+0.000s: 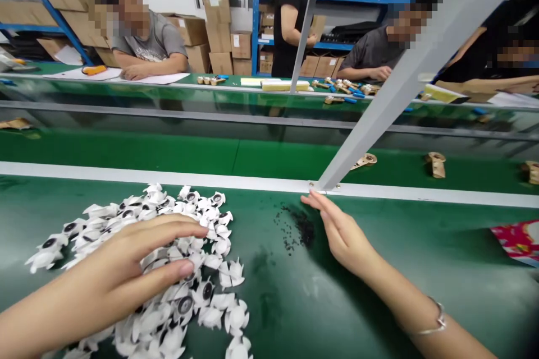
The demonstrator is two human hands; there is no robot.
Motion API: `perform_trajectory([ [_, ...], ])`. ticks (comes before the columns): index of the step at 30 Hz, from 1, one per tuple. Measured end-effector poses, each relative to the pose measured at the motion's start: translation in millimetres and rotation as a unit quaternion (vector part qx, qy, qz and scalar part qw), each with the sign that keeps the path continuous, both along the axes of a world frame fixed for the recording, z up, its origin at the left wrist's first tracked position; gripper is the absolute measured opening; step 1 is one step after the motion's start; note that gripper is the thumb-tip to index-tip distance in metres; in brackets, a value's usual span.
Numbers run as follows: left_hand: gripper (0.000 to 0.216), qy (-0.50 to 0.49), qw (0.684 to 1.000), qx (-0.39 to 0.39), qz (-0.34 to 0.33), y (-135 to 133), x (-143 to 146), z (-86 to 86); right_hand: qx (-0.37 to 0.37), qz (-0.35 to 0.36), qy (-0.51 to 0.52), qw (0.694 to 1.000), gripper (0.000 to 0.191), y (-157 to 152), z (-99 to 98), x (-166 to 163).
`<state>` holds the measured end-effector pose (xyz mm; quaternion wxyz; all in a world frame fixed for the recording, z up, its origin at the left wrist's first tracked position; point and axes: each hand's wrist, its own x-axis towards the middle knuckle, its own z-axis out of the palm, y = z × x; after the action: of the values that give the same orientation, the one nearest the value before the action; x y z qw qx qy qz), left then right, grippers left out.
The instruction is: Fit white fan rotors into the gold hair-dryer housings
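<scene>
While the left hand (138,263) lies flat and open on the heap of white finned plastic parts (197,269) on the green worktop (421,258), right hand (341,230) open and empty: parts look light, stiff, slippery, thin fins likely fragile; pinch at hub.

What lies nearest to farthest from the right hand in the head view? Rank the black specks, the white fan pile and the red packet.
From the right hand:
1. Black specks, just left of its fingers on the green table.
2. White fan pile, farther left, under the left hand.
3. Red packet, at the far right edge.
</scene>
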<state>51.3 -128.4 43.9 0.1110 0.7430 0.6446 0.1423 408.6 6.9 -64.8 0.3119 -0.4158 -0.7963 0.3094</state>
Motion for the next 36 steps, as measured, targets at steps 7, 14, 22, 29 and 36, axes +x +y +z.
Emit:
perform_trajectory([
  [7,0.044,0.052,0.986,-0.114,-0.108,62.8,3.9,-9.2,0.038,0.098,-0.141,0.984,0.048,12.6,3.8,-10.9],
  [14,0.038,0.082,0.965,-0.192,-0.158,99.2,20.1,-31.5,0.07,0.12,-0.132,0.981,0.028,30.5,24.3,-26.0],
  [22,0.038,0.061,0.965,-0.229,-0.109,111.6,29.8,-34.8,0.189,0.166,-0.233,0.94,0.02,37.6,26.0,-40.0],
  [29,0.035,0.121,0.968,-0.209,-0.074,103.9,38.2,-30.6,0.278,0.188,-0.307,0.89,0.021,36.5,32.1,-57.6],
  [36,0.039,0.207,0.957,-0.2,-0.024,109.2,50.0,-23.8,0.295,0.167,-0.347,0.875,0.024,38.9,30.2,-79.2],
])
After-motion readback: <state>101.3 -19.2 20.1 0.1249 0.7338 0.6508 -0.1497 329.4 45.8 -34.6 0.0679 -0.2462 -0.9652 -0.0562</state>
